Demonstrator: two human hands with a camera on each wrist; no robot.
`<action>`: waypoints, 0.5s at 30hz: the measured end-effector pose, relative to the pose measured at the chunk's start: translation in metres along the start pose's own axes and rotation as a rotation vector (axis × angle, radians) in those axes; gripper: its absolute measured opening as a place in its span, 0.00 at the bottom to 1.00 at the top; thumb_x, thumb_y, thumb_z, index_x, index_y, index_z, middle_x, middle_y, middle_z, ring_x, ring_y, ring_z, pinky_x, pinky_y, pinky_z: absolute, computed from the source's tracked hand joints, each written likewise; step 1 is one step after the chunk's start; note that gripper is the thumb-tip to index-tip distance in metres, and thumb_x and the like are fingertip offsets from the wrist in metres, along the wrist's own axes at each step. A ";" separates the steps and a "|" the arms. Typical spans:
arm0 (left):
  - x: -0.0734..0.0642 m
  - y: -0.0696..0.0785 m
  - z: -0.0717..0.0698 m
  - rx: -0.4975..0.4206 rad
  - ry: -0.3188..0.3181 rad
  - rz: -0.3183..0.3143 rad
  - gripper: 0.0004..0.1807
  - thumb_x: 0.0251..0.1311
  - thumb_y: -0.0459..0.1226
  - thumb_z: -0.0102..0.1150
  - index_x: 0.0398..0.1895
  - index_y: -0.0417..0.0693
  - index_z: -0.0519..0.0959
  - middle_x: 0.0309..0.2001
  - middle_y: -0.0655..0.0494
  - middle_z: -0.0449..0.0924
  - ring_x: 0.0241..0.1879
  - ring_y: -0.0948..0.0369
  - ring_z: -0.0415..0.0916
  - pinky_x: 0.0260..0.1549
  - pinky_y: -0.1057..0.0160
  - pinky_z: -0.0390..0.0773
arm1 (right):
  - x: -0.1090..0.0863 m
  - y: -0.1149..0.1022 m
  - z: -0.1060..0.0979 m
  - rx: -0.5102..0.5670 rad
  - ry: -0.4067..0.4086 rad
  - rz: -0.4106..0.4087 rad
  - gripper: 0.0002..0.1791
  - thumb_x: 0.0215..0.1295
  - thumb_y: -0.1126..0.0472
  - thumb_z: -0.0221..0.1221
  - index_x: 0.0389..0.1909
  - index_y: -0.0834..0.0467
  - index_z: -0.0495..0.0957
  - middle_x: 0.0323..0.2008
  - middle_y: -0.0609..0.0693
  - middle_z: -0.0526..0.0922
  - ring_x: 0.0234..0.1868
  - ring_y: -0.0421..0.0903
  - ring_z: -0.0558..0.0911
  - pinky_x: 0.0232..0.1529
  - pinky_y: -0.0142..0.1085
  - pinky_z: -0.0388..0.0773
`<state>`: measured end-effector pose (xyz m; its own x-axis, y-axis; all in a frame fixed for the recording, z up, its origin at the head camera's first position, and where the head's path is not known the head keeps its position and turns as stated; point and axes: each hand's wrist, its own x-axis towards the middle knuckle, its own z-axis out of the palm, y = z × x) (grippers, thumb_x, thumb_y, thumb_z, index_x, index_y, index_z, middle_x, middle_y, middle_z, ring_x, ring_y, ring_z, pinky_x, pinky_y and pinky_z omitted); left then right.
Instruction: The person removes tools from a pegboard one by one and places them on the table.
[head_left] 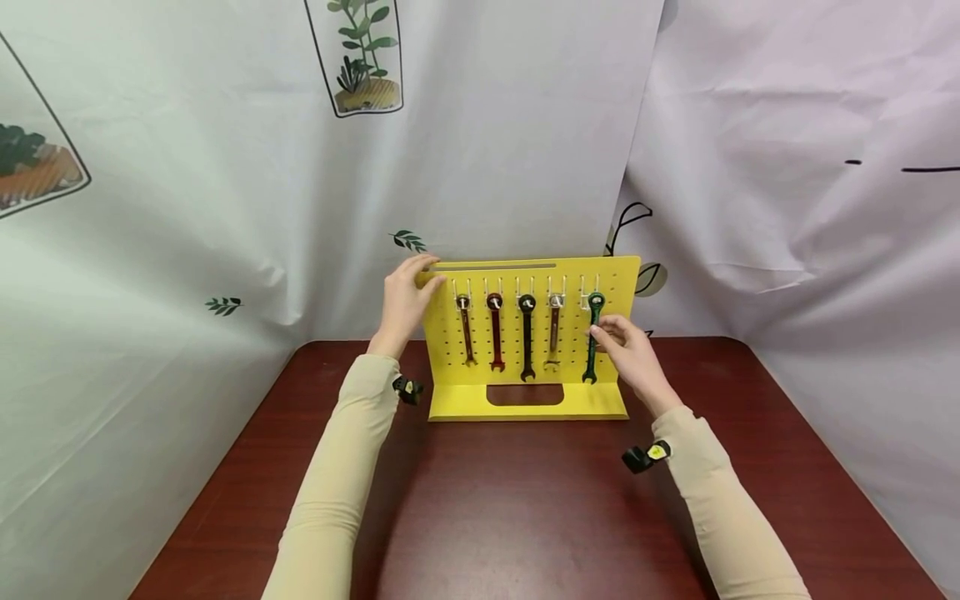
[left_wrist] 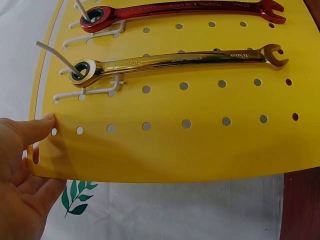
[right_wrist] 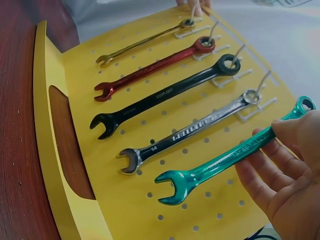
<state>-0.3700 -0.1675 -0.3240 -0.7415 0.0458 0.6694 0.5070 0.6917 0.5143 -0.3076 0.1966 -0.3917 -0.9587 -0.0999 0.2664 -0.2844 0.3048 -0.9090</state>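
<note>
A yellow pegboard [head_left: 480,400] stands upright on the table. My left hand [head_left: 406,302] grips its upper left corner, thumb on the front face and fingers behind, as the left wrist view shows. With my right hand [right_wrist: 287,172] I pinch a green combination wrench [right_wrist: 220,162] by its shaft, in front of the board's right side. Its ring end is partly covered by my thumb in the right wrist view; whether it sits on a hook I cannot tell. On white hooks hang a gold wrench [left_wrist: 175,60], a red wrench [left_wrist: 190,7], a black wrench [right_wrist: 160,97] and a silver wrench [right_wrist: 192,131].
The dark red wooden table [head_left: 525,500] extends in front of the board. Behind hangs a white cloth [head_left: 517,150] with printed plants. The board has a handle cut-out in its lower part and a folded foot [right_wrist: 47,125].
</note>
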 end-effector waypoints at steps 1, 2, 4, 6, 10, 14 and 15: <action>0.000 0.000 -0.001 -0.008 0.003 0.000 0.19 0.65 0.37 0.67 0.57 0.39 0.82 0.60 0.45 0.79 0.56 0.49 0.78 0.56 0.50 0.78 | -0.001 -0.002 -0.001 -0.003 -0.001 -0.003 0.24 0.79 0.51 0.52 0.60 0.68 0.70 0.56 0.65 0.80 0.58 0.59 0.79 0.60 0.57 0.74; 0.001 0.000 -0.001 -0.016 0.003 -0.001 0.19 0.65 0.37 0.67 0.57 0.39 0.83 0.59 0.45 0.80 0.56 0.49 0.78 0.55 0.50 0.78 | -0.003 -0.003 -0.002 -0.006 -0.002 -0.005 0.24 0.79 0.51 0.53 0.59 0.68 0.71 0.56 0.65 0.80 0.58 0.58 0.79 0.61 0.57 0.74; 0.002 -0.001 -0.002 -0.037 0.001 -0.012 0.18 0.64 0.37 0.68 0.56 0.40 0.83 0.58 0.45 0.81 0.55 0.49 0.79 0.53 0.50 0.79 | -0.005 -0.007 -0.004 -0.020 -0.001 -0.012 0.24 0.79 0.51 0.53 0.59 0.68 0.71 0.55 0.65 0.80 0.58 0.58 0.79 0.60 0.57 0.74; 0.003 -0.002 -0.003 -0.053 -0.006 -0.025 0.18 0.64 0.37 0.68 0.55 0.42 0.84 0.56 0.46 0.82 0.53 0.50 0.80 0.50 0.51 0.81 | -0.007 -0.010 -0.006 -0.030 0.000 -0.021 0.24 0.78 0.51 0.53 0.59 0.68 0.71 0.55 0.64 0.81 0.57 0.58 0.80 0.60 0.56 0.75; 0.005 -0.004 -0.007 -0.097 -0.036 -0.060 0.17 0.64 0.39 0.68 0.55 0.46 0.85 0.52 0.47 0.83 0.47 0.52 0.80 0.44 0.53 0.81 | -0.011 -0.014 -0.010 -0.066 0.009 -0.041 0.23 0.78 0.50 0.54 0.58 0.67 0.72 0.53 0.63 0.81 0.54 0.54 0.81 0.56 0.47 0.79; 0.007 -0.008 -0.011 -0.148 -0.087 -0.106 0.17 0.65 0.40 0.68 0.55 0.48 0.85 0.54 0.49 0.83 0.44 0.54 0.77 0.40 0.55 0.78 | -0.015 -0.014 -0.015 -0.096 0.010 -0.053 0.23 0.77 0.49 0.55 0.56 0.65 0.73 0.51 0.61 0.83 0.50 0.45 0.83 0.49 0.32 0.80; 0.008 -0.009 -0.012 -0.157 -0.100 -0.115 0.17 0.65 0.41 0.68 0.55 0.48 0.85 0.54 0.50 0.83 0.45 0.54 0.77 0.41 0.56 0.78 | -0.017 -0.014 -0.016 -0.095 0.009 -0.057 0.22 0.76 0.49 0.56 0.55 0.65 0.74 0.51 0.61 0.83 0.49 0.43 0.83 0.49 0.30 0.80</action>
<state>-0.3749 -0.1822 -0.3166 -0.8344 0.0492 0.5490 0.4726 0.5764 0.6666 -0.2879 0.2094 -0.3785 -0.9409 -0.1109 0.3201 -0.3376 0.3876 -0.8578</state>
